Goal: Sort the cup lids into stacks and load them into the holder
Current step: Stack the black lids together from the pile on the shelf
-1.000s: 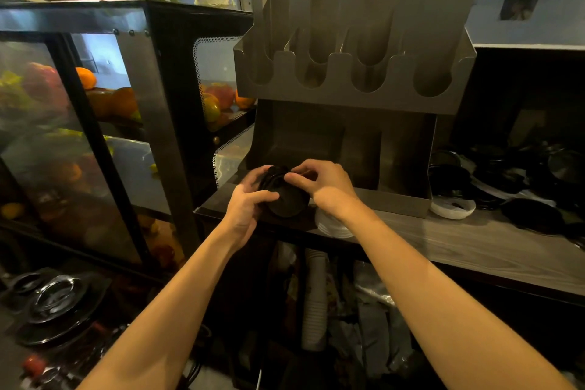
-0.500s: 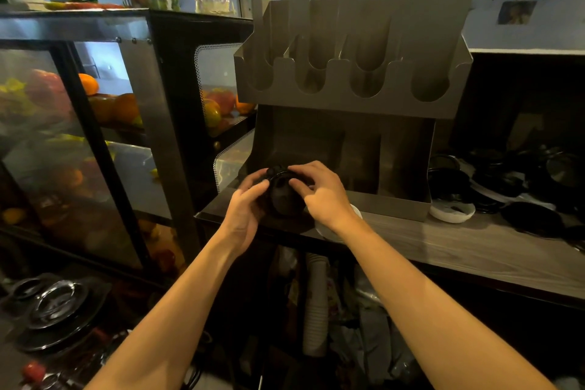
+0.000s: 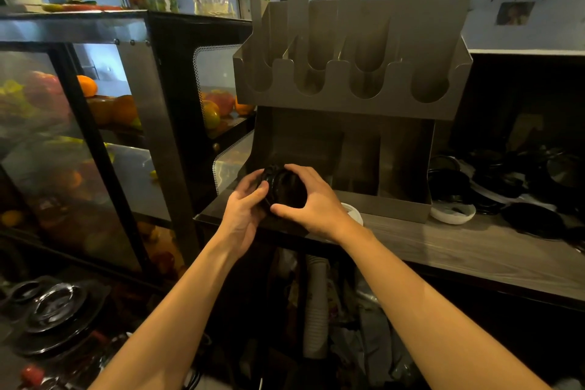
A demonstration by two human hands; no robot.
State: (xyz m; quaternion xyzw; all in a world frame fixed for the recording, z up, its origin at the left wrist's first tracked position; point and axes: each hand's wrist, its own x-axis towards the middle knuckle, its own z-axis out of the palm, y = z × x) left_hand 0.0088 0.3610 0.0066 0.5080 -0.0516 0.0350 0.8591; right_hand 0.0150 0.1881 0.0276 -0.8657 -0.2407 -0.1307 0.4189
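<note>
Setting: dim shop corner; wooden table (image 3: pixel 459 250) is carrying a steel holder (image 3: pixel 348 98), with a glass fruit cabinet (image 3: pixel 95 136) standing to its left.
Item: stack of black lids (image 3: pixel 286 188), being held just above the table's left end, at the mouth of the holder's lower left bay.
Hands: left grip (image 3: pixel 243 209) is curling round the stack's left end; right grip (image 3: pixel 313 199) is arching over the top, with its thumb pinching from below at the front.
Other stock: white lid (image 3: pixel 353 210) is lying under the right wrist; second white lid (image 3: pixel 452 214) and loose black lids (image 3: pixel 531 218) are lying right of the holder.
Risk: easing the squeeze is likely to let the lids fan apart and spill; a tilted stack may be catching the bay's front lip; the right wrist may be nudging the white lid off the table's edge.
Orientation: stack is lying on its side; its long axis seems to be running roughly level, left to right between the palms, with one flat face turning toward the camera. Darkness is hiding rim detail.
</note>
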